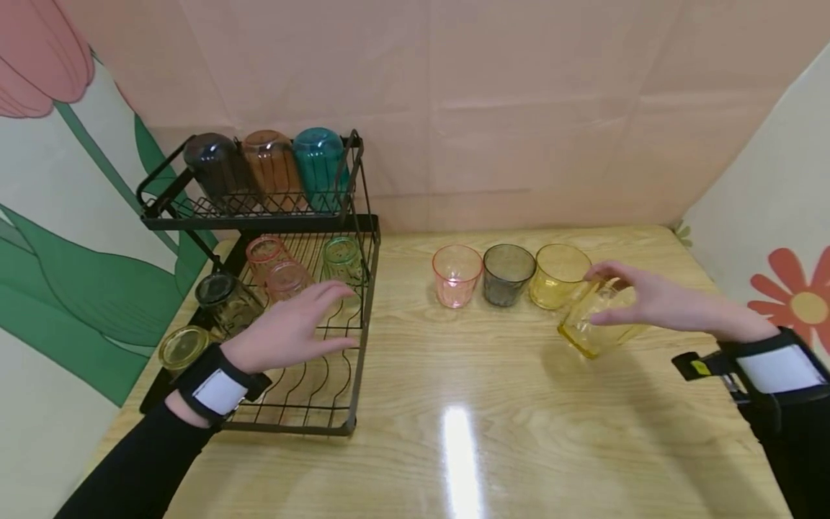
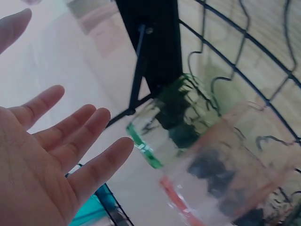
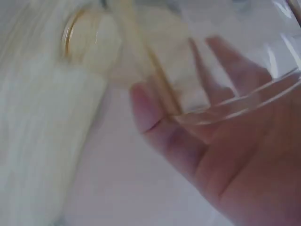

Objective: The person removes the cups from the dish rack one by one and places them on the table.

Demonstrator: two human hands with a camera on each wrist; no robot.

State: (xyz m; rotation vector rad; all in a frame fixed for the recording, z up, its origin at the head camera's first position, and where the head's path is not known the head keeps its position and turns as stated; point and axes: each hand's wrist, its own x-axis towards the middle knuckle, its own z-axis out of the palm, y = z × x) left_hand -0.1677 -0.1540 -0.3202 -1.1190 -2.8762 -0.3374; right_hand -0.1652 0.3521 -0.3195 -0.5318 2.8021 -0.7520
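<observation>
My right hand grips a clear yellow glass with thumb and fingers around it. The glass is tilted over the right side of the table, close beside an upright yellow glass. My left hand is over the lower tier of a black wire rack, fingers spread and holding nothing. Near its fingers, a pink glass and a green glass stand upside down on that tier. The left wrist view shows the open palm beside both glasses.
Upright pink and grey glasses line up left of the yellow one. Dark, brown and teal glasses occupy the rack's upper tier. More inverted glasses, including a yellow one, are along the lower tier's left side.
</observation>
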